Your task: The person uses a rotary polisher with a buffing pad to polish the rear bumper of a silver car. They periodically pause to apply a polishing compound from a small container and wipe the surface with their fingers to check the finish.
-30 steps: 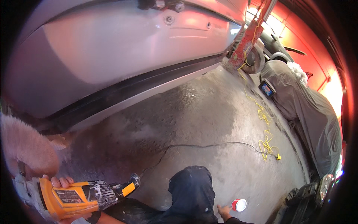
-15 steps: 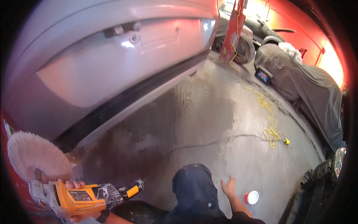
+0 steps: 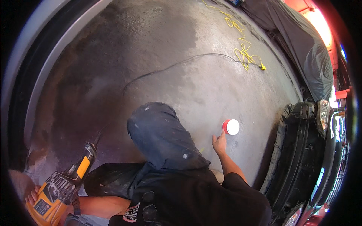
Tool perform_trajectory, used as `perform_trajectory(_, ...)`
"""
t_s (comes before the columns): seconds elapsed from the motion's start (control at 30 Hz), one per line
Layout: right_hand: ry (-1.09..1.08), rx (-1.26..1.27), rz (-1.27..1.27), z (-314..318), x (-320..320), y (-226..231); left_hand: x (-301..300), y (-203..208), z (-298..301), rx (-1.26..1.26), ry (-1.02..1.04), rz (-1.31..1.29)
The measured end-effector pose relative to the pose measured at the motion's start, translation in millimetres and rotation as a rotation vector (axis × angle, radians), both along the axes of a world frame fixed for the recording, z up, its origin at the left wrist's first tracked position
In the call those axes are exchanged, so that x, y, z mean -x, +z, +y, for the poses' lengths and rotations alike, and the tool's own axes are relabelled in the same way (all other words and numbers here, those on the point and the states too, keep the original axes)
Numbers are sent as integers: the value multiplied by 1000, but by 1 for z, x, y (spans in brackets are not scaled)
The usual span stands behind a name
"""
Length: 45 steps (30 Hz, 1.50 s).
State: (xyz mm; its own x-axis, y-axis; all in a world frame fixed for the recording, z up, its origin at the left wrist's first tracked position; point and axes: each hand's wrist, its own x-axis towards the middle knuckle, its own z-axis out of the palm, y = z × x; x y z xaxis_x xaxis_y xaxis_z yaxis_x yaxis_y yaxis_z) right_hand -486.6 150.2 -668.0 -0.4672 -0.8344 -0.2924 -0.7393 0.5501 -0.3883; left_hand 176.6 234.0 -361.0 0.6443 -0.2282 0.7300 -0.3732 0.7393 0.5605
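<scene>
At the lower left my left hand [image 3: 34, 194] is closed around a yellow and grey power polisher [image 3: 56, 190]. Its fluffy pad [image 3: 19, 182] shows only partly, near the dark rim of the picture. My right hand [image 3: 219, 143] reaches down over the floor with the fingers apart and nothing in them. Just beyond its fingertips stands a small red tub [image 3: 226, 127] with a white lid [image 3: 233, 127]. Whether the fingers touch the tub, I cannot tell.
A black power cord [image 3: 166, 69] runs over the stained concrete floor to a tangled yellow extension cord [image 3: 245, 58]. A car panel edge [image 3: 41, 71] borders the left. On the right are a grey-covered object [image 3: 301, 45] and a car front end [image 3: 298, 147] with a headlight [image 3: 323, 113].
The view has swung down and to the right, away from the car panel. My right hand has come close to the tub. The polisher, still in my left hand, now sits tilted at the lower left.
</scene>
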Motion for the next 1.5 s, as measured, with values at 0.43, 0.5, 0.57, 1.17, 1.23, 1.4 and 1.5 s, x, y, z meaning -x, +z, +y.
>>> perform_trajectory(0.43, -175, 46, 234, -20, 83, -40, -26, -12, 14, 84, -327, 51)
perform_trajectory(0.5, -210, 85, 251, -25, 94, -48, -23, -17, 20, 83, -430, 12)
perform_trajectory(0.57, -254, 175, 246, -33, 97, -56, -19, -23, 23, 116, -385, 80)
perform_trajectory(1.17, 568, 390, -296, -193, -177, 166, 31, -16, -22, 161, -346, 163)
perform_trajectory(1.23, 996, 554, -609, -185, -267, 247, 41, -18, -33, 88, -266, 205)
perform_trajectory(1.4, 1475, 226, -1100, -64, -456, 292, 47, -13, -36, -118, -267, 213)
perform_trajectory(1.5, 1312, 178, -1318, -52, -499, 248, 41, -11, -35, -216, -178, 124)
